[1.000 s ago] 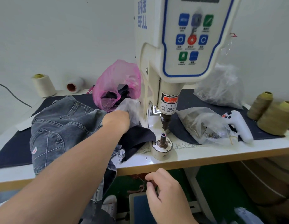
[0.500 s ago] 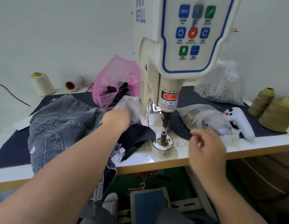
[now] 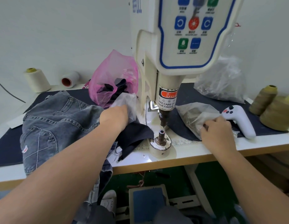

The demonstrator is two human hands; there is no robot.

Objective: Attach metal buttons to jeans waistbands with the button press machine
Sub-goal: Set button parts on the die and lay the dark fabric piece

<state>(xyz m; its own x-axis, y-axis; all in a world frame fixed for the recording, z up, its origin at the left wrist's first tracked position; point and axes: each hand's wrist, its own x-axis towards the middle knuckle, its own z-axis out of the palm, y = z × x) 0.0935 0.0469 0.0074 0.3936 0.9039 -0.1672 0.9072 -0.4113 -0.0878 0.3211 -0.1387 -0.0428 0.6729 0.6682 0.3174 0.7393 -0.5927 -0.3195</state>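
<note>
The white button press machine (image 3: 181, 46) stands at the middle, its punch (image 3: 163, 120) raised over the bare lower die (image 3: 161, 136). Grey jeans (image 3: 56, 123) lie on the table's left side and hang over the front edge. My left hand (image 3: 114, 117) reaches into a small clear bag (image 3: 127, 102) beside the machine, and its fingers are hidden inside. My right hand (image 3: 216, 128) pinches the edge of a clear plastic bag of metal parts (image 3: 193, 113) to the right of the die.
A dark fabric scrap (image 3: 135, 136) lies left of the die. A pink bag (image 3: 113, 83) sits behind it. A white handheld controller (image 3: 239, 120), thread cones (image 3: 276, 110) and another clear bag (image 3: 221, 81) crowd the right. A foot pedal (image 3: 148, 202) is under the table.
My right hand rose from below the table's front edge and moved right onto the clear bag of metal parts. My left hand stayed at the small bag.
</note>
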